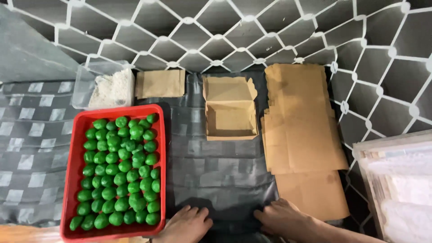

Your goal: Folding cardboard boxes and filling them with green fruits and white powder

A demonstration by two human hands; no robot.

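Both hands lie flat and open on the dark sheet (216,180) — the left hand (186,223) just beside the red tray (72,180) of green balls (121,173), the right hand (285,218) touching the flat cardboard stack (301,135). An open cardboard box (230,110) sits farther back.

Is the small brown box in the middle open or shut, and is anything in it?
Open and empty: the cardboard box has its lid flap folded back, and its bare brown floor shows.
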